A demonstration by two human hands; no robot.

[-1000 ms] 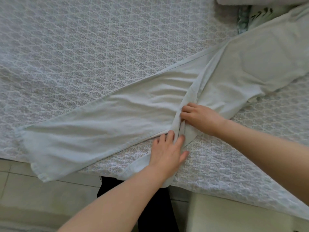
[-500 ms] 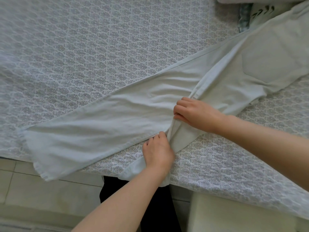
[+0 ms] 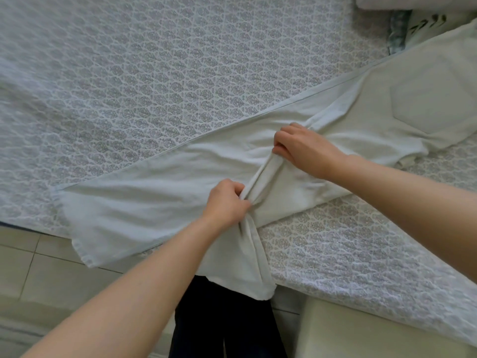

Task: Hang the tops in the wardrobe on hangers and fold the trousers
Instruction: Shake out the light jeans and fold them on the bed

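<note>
Pale trousers (image 3: 160, 202) lie spread on a slant across a patterned bedspread (image 3: 180, 73), the seat at upper right with a back pocket (image 3: 433, 104) facing up. One leg stretches flat toward the left, its hem hanging just past the bed's near edge over a tiled floor (image 3: 25, 267). The other leg is bunched into a ridge and droops off the near edge.

The left hand (image 3: 227, 202) grips that bunched leg with curled fingers. Farther up the same ridge, the right hand (image 3: 304, 151) pinches the cloth near the crotch.

Both hands' fingertips are buried in the fabric. The waistband runs out of view at the right edge. At top right, a pillow (image 3: 418, 1) and a printed cushion (image 3: 426, 21) are only partly seen, and the cushion's dark marks cannot be read. A pale flat-topped object (image 3: 374, 332) at bottom right is cut off and cannot be identified.
</note>
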